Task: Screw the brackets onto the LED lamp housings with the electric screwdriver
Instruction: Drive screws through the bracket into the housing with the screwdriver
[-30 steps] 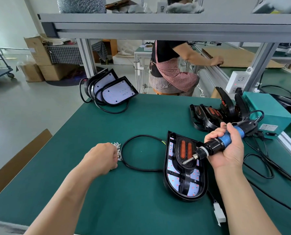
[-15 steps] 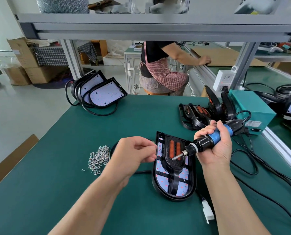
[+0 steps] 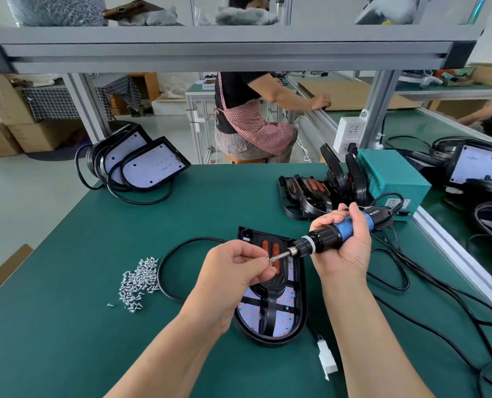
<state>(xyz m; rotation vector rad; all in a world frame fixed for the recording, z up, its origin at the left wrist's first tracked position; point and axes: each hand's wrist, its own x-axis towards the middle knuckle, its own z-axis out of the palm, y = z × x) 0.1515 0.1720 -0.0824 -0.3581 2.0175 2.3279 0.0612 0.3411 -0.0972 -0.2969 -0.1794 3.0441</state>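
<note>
My left hand's thumb and forefinger (image 3: 263,264) are pressed together on one small screw (image 3: 268,259), the other fingers curled behind them. The screw sits at the tip of the bit (image 3: 282,254); I cannot tell whether it is seated on it. The left hand (image 3: 233,271) is raised above the housing (image 3: 301,300), over its left edge. The right hand (image 3: 346,249) is wrapped round the driver (image 3: 341,233), fingers closed on the blue and black barrel, thumb on top. The driver's long axis runs from upper right to lower left, near level, with the bit pointing left at the left fingertips. I read no brand on it. The housing lies flat on the green table (image 3: 66,326) directly below both hands, open side up. Its long axis runs away from me, rounded end nearest and square end farthest. A black bracket (image 3: 269,311) with two orange inserts lies along that axis. The housing's cable (image 3: 164,271) loops out to the left, just beside a pile of screws (image 3: 140,280); a white plug (image 3: 328,360) lies at the near right. More brackets (image 3: 305,193) are stacked at the far right against a teal box (image 3: 391,176). The box's white label (image 3: 394,203) is too small to read. Other lamps (image 3: 150,165) lean together at the far left corner.
</note>
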